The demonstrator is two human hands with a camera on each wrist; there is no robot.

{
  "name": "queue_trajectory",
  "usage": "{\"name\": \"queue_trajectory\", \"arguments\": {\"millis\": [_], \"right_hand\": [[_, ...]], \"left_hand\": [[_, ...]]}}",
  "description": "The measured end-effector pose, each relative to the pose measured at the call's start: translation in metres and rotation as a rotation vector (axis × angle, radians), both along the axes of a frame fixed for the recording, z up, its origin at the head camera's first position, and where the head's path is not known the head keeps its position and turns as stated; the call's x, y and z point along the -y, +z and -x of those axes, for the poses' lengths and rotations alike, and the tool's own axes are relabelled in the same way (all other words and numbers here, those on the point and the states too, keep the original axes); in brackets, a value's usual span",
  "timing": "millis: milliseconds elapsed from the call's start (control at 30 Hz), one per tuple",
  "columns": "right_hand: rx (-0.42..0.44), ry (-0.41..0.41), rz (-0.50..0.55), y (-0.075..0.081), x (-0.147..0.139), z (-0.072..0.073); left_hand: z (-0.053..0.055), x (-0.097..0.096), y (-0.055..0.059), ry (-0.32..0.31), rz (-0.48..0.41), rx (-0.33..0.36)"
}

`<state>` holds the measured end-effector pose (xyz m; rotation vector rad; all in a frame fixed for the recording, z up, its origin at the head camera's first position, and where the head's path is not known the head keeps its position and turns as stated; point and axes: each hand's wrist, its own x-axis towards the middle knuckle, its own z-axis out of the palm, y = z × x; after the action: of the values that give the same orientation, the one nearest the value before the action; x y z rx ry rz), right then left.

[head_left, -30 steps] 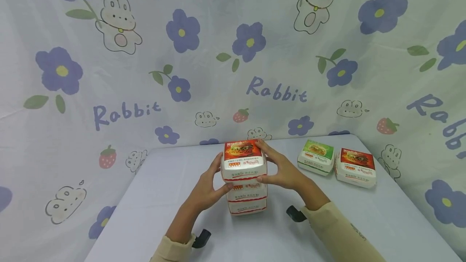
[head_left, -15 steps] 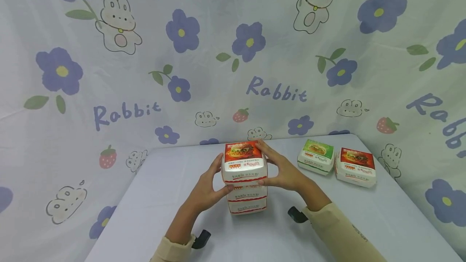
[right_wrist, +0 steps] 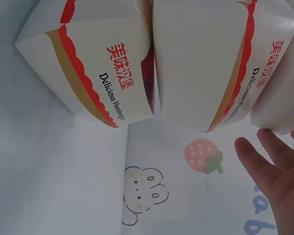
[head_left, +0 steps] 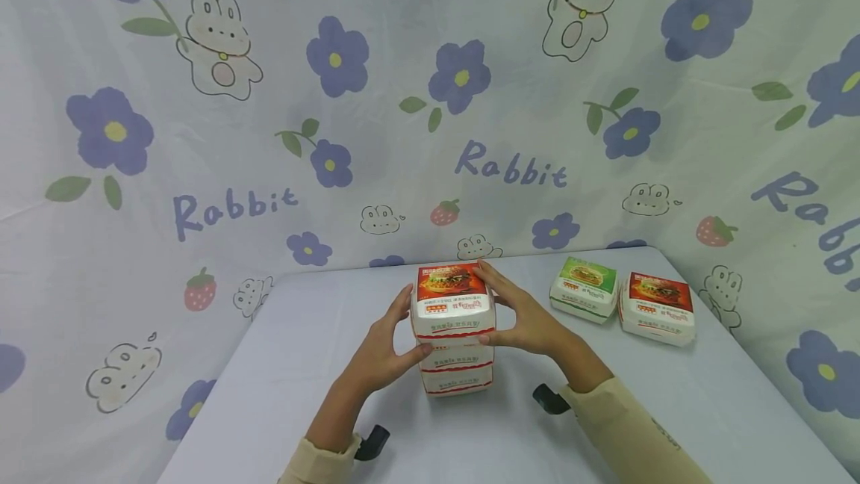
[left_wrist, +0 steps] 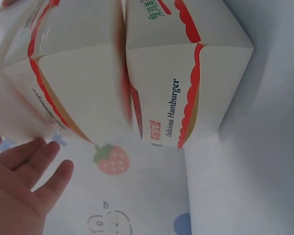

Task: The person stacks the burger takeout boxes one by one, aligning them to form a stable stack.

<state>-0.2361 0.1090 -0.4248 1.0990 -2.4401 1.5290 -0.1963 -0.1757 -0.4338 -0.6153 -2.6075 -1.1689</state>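
In the head view a stack of three white burger boxes stands mid-table. The top burger box (head_left: pixel 453 301) has a red burger picture on its lid and sits roughly over the middle box (head_left: pixel 463 358) and the bottom box (head_left: pixel 458 382). My left hand (head_left: pixel 383 349) holds the top box from the left, its thumb at the front lower corner. From the right, my right hand (head_left: pixel 527 317) grips it with fingers along the far side and thumb in front. In the left wrist view a narrow gap shows between the middle box (left_wrist: pixel 78 83) and the bottom box (left_wrist: pixel 166 88).
A green-topped burger box (head_left: pixel 583 290) and a red-topped burger box (head_left: pixel 656 308) sit side by side at the back right of the white table (head_left: pixel 322 320). A curtain (head_left: pixel 376 133) printed with rabbits and flowers hangs behind. Black wrist mounts (head_left: pixel 551 399) stick out at both cuffs.
The top box has come down slightly and shifted a little right on the stack, with both hands still holding it. The two boxes at the right have not moved.
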Motion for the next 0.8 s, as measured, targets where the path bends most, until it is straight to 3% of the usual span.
{"name": "queue_trajectory", "arguments": {"millis": [800], "right_hand": [[0.013,0.013,-0.016,0.0003,0.0013,-0.0008]], "left_hand": [[0.0007,0.0026,-0.0028,-0.007,0.006,-0.005]]}}
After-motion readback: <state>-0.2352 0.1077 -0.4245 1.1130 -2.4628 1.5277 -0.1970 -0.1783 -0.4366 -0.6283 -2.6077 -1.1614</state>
